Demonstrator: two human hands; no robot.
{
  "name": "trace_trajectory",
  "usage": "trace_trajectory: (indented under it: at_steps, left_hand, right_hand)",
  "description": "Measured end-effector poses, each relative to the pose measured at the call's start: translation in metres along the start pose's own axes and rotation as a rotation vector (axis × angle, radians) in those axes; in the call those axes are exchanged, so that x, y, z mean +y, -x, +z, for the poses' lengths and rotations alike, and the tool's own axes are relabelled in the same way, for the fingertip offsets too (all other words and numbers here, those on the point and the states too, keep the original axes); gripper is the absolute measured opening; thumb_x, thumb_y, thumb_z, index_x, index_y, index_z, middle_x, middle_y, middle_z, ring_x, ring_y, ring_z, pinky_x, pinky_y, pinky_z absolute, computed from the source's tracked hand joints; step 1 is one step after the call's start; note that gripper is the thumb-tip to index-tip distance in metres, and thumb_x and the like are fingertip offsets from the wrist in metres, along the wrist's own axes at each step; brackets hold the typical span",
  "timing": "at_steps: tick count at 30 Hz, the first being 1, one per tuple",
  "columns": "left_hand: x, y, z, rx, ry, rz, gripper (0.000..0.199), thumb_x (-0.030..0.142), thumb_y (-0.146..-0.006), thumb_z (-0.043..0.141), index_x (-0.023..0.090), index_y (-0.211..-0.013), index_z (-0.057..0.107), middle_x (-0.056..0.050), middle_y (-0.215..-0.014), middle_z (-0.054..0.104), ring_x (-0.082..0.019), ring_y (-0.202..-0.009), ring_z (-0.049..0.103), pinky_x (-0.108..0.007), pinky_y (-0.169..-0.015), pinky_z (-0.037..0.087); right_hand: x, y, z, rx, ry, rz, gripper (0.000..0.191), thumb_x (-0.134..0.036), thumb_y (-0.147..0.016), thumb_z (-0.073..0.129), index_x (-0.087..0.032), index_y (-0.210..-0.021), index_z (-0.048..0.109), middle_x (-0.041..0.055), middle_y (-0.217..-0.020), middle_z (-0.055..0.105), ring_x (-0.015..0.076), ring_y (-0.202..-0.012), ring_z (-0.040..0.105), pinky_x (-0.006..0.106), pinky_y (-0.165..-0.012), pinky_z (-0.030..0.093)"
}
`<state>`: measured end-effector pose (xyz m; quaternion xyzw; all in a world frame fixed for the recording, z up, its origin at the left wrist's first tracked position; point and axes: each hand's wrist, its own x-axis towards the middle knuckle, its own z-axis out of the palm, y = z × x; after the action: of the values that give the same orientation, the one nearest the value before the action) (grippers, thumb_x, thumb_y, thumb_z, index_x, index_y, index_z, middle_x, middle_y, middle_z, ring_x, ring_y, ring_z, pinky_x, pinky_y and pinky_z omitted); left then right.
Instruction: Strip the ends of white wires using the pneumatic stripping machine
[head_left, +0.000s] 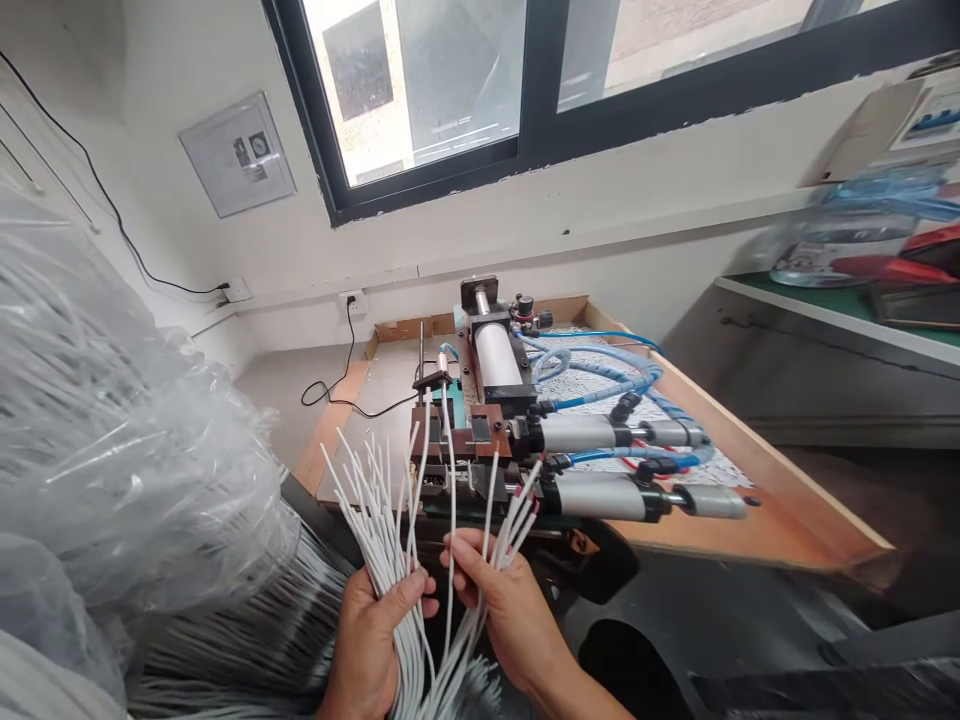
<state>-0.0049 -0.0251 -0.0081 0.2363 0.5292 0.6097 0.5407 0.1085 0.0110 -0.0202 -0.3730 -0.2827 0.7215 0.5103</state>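
A dark-framed window spans the wall high beyond both hands. Clear plastic wrapping bulges to the left of the left hand, with many grey wires showing beneath it. Beyond the hands sits a wood-edged tray bearing a machine with silver cylinders and blue tubes. A green-topped shelf lies well to the right of the right hand and holds a clear bottle.

The left hand grasps a large bunch of white wires, its tips fanned upward toward the machine. The right hand grasps a smaller bunch of white wires, some with reddish tips. Between the bunches, a single white wire rises past the right hand's fingertips to the machine's near left side.
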Motion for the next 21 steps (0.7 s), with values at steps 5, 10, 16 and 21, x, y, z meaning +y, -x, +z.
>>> trace_trajectory:
  at_steps: [5,10,16,21]
  left_hand:
    - [-0.001,-0.002,-0.003,0.060,0.019,-0.035,0.017,0.018,-0.051,0.074,0.012,-0.064,0.065,-0.002,-0.056,0.064,-0.015,-0.055,0.059,-0.027,-0.052,0.050]
    - [-0.001,-0.001,-0.003,0.080,0.017,-0.048,0.016,0.017,-0.053,0.074,0.012,-0.065,0.065,-0.001,-0.056,0.064,-0.014,-0.054,0.060,-0.026,-0.051,0.050]
    - [0.000,-0.001,-0.002,0.087,0.013,-0.058,0.015,0.016,-0.054,0.073,0.013,-0.065,0.064,0.000,-0.054,0.064,-0.014,-0.053,0.060,-0.026,-0.051,0.050]
    - [-0.001,0.001,-0.001,0.046,0.000,-0.048,0.014,0.015,-0.053,0.073,0.013,-0.062,0.063,0.001,-0.052,0.062,-0.013,-0.050,0.058,-0.026,-0.052,0.048]
  right_hand:
    - [0.008,0.015,-0.011,0.034,0.057,0.033,0.025,-0.037,-0.062,0.068,-0.013,-0.067,0.063,0.0005,-0.055,0.057,0.0067,-0.044,0.042,0.019,-0.043,0.029]
    - [0.008,0.026,-0.011,0.014,0.065,0.078,0.025,-0.036,-0.062,0.067,-0.012,-0.058,0.059,-0.0013,-0.047,0.052,0.0051,-0.040,0.035,0.019,-0.041,0.021]
    - [0.004,0.027,-0.012,-0.001,0.059,0.117,0.026,-0.036,-0.062,0.066,-0.012,-0.054,0.058,-0.0023,-0.044,0.048,0.0045,-0.039,0.029,0.020,-0.041,0.017]
    - [-0.004,0.017,-0.012,-0.062,0.041,0.130,0.025,-0.032,-0.063,0.066,-0.012,-0.077,0.064,-0.0035,-0.047,0.047,0.0074,-0.044,0.036,0.020,-0.045,0.026]
